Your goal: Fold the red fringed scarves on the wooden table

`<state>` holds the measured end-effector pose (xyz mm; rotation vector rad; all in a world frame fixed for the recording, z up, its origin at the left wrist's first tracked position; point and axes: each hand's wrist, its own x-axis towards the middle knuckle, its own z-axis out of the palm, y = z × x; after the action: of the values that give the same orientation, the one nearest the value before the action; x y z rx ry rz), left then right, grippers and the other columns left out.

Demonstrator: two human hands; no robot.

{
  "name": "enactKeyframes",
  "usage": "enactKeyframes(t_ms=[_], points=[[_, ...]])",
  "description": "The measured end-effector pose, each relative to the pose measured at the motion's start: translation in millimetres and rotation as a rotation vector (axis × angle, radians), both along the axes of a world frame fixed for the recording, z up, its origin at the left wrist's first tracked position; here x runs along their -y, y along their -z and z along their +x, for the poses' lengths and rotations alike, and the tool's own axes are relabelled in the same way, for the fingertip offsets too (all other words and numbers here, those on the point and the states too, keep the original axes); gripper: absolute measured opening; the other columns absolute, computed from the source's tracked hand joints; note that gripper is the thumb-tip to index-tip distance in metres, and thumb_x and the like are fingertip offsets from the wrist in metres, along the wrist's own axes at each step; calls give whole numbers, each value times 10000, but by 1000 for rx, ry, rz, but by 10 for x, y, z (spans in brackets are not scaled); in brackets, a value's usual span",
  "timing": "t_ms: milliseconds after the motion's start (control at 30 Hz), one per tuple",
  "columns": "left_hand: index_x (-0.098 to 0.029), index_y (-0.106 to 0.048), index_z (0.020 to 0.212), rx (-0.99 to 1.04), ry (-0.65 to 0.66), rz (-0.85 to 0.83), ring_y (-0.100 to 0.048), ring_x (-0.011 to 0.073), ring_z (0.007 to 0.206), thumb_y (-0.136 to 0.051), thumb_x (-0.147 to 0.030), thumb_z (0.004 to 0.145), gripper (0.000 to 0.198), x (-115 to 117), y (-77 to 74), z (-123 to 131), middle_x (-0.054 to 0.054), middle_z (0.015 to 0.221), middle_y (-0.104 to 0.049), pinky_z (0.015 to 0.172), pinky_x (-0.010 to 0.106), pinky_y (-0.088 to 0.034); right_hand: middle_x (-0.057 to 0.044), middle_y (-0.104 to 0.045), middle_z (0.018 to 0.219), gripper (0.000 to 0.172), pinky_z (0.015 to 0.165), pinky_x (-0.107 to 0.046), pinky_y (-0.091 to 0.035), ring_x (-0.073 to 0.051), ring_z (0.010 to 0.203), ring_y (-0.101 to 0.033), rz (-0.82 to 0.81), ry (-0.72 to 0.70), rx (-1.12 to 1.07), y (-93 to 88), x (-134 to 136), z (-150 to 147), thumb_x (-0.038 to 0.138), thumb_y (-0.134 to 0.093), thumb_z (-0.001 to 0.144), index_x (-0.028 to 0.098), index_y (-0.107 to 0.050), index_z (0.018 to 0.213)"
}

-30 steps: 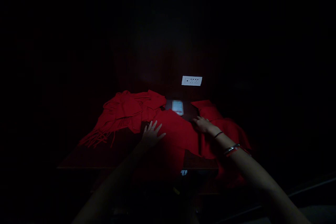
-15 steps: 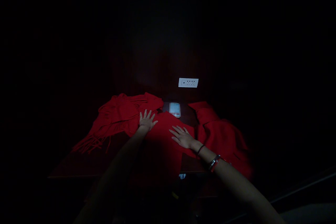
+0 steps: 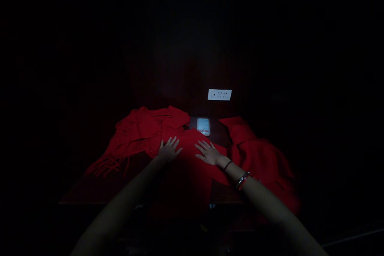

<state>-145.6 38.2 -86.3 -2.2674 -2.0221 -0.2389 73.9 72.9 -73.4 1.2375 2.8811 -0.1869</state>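
A flat piece of red cloth (image 3: 189,168) lies over the dark table and hangs past its front edge. My left hand (image 3: 169,150) rests on its left side, palm down with fingers spread. On its right side my right hand (image 3: 207,153) also lies flat, fingers apart and pointing left. A bunched red fringed scarf (image 3: 141,128) is to the left of my left hand. Heaped red cloth (image 3: 258,156) lies beside my right forearm and drapes toward the table's front.
A phone (image 3: 203,126) with a lit screen lies behind the flat cloth, near the wall. Above it a white socket panel (image 3: 219,95) is set in the wall. The dark table (image 3: 87,192) has its front edge just visible; the surroundings are very dark.
My left hand has slid back toward me over the cloth. My right hand stays flat in nearly the same place. The view has shifted slightly.
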Motion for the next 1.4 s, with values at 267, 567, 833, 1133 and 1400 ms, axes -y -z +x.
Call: enactKeyframes(t_ms=[267,567,833,1133,1400], points=[[-98,-474,1100,439,-335,42,-562,216,863,-450,-324,754,414,-34,-159,20,126,897,-612,728,300,-419,-77,-572,1060,320,789,-212,-368,-153,951,-519,25,7,-109,-633,-545,-559,291,-369,830,141,-541,1054],[-151,-532,809,582,-318,121,-580,127,691,-500,-162,668,145,-212,-23,-71,23,714,-615,636,215,-438,-108,-610,989,277,687,-237,-413,-184,874,-571,67,60,30,-455,-972,-949,172,-420,772,152,-580,997],[-173,-446,1091,710,-197,303,-564,178,857,-399,-92,651,450,-257,91,101,58,950,-603,761,307,-445,-152,-572,1017,246,805,-358,-374,-254,970,-515,149,88,112,-431,-951,-682,172,-449,739,140,-602,929],[-159,-500,1018,754,-280,404,-531,204,917,-391,-150,682,353,-206,87,241,82,949,-581,822,340,-419,-176,-459,1167,615,762,-270,-407,-236,1003,-493,-22,508,-193,-210,-632,-109,292,-489,739,100,-246,1270],[-138,-434,1091,648,-373,195,-540,160,916,-332,-166,764,343,-167,4,457,78,956,-579,796,270,-419,-148,-555,1055,430,688,-235,-422,-226,935,-547,-132,595,-244,-174,-541,219,140,-458,713,97,-414,1138]])
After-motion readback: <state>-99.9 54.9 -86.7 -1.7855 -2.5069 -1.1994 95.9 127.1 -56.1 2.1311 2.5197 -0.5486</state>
